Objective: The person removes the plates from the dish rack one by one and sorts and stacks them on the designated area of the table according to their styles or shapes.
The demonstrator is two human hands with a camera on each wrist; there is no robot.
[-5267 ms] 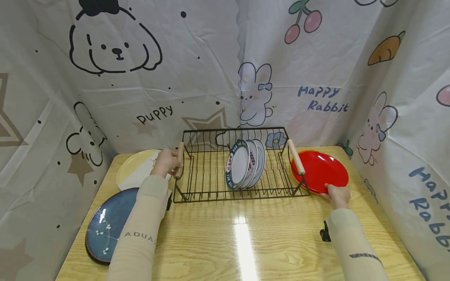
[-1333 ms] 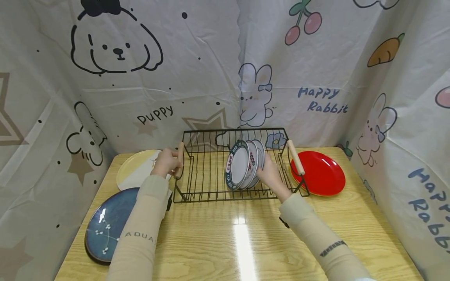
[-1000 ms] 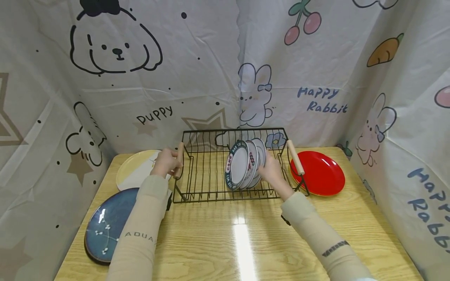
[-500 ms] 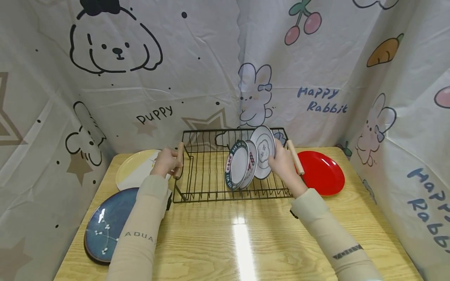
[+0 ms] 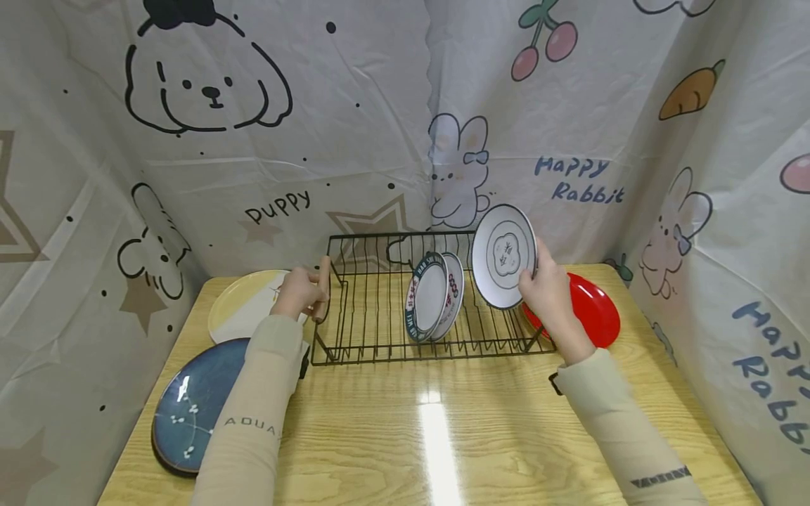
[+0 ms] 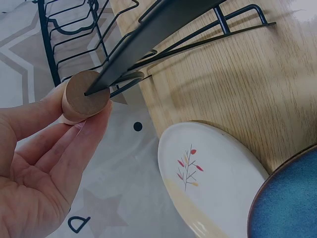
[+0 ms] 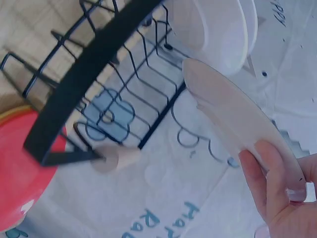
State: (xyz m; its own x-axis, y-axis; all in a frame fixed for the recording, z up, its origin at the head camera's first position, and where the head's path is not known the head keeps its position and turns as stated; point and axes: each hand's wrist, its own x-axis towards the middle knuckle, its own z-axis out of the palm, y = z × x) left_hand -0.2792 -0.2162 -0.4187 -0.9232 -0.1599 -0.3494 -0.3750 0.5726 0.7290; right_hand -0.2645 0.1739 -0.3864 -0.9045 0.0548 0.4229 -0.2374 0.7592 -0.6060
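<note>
Right grip (image 5: pixel 549 288), mine: holding one white plate (image 5: pixel 504 256), pinched at its right-hand edge, thumb on the face, fingers against the back. Plate round, with thin dark rim and characters inside a lobed outline at the centre; raised over the right end of the rack, tilted, face towards me.

Left grip (image 5: pixel 296 292), mine: narrow, thumb and fingers curled round the left wooden handle (image 5: pixel 323 288).

Rack (image 5: pixel 386 355): black wire, standing on the surface (image 5: pixel 367 436), which is wood-grained. Right wooden handle (image 7: pixel 121 157) seen in the right wrist view.

In the rack, near the middle, two plates on edge, slightly leaning: one dark-rimmed plate (image 5: pixel 430 299) with lettering round its border; just beside it, to the right, one red-marked plate (image 5: pixel 455 292), partly covered by the first.

Right of the rack: one red plate (image 5: pixel 600 309), flat, glossy, partly hidden behind my right grip.

Left of the rack: one yellow-and-white plate (image 5: pixel 237 309), with a small twig design; nearer me, one blue plate (image 5: pixel 196 414), with white blossom, partly under my left sleeve (image 5: pixel 247 414) as seen.

Backdrop: pale cloth (image 5: pixel 354 70), printed with puppy, rabbits and cherries.
</note>
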